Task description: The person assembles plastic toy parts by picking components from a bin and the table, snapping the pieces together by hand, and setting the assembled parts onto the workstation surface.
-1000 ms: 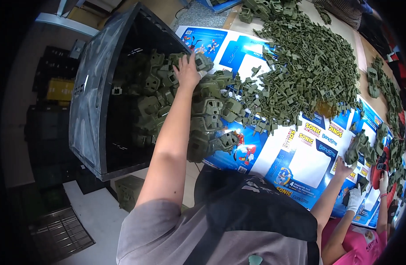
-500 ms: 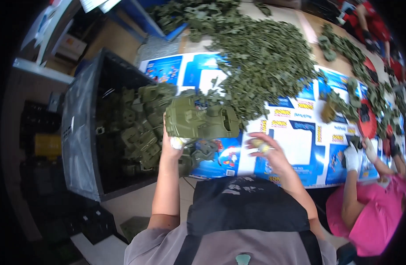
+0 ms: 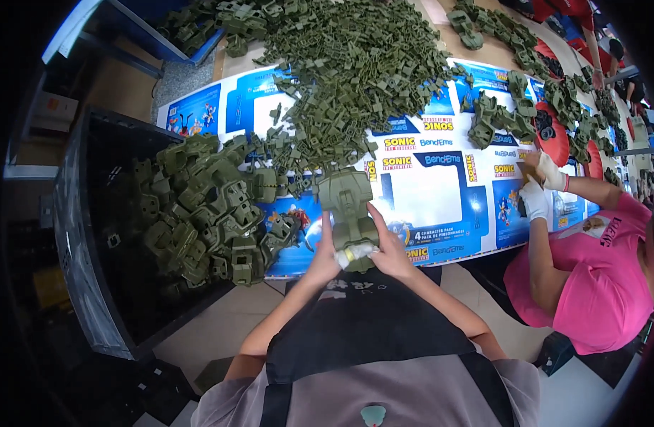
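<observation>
Two hands on one part: left hand (image 3: 324,250) and right hand (image 3: 389,248) clasp an olive-green toy vehicle body (image 3: 350,208) from either side, just above the near edge of the counter (image 3: 441,199). Fingers of both hands are curled narrow around the lower end of the body, where a pale wad, a cloth or tape by the look of it (image 3: 355,253), sits between the palms. The upper end of the body points away, toward the heap of small green parts (image 3: 355,78).

Handling judgement: the grip sits low, so the far end is unsupported. Better to keep both thumbs on the side walls and the part tilted toward the chest, so that the pale piece stays pinned while it is worked.

Edges and room:
- Left: black crate (image 3: 92,235) heaped with green shells (image 3: 206,206), some spilling over its rim onto the counter, close to the left forearm. A wide left elbow could knock them loose.
- Ahead: a bare patch of printed blue and white card (image 3: 419,192) just beyond the hands, good set-down room.
- Right: a co-worker in a pink shirt (image 3: 597,277), gloved hands (image 3: 540,188) on the counter, near but apart.
- Counter edge runs directly under the wrists; nothing would catch a dropped part there.
</observation>
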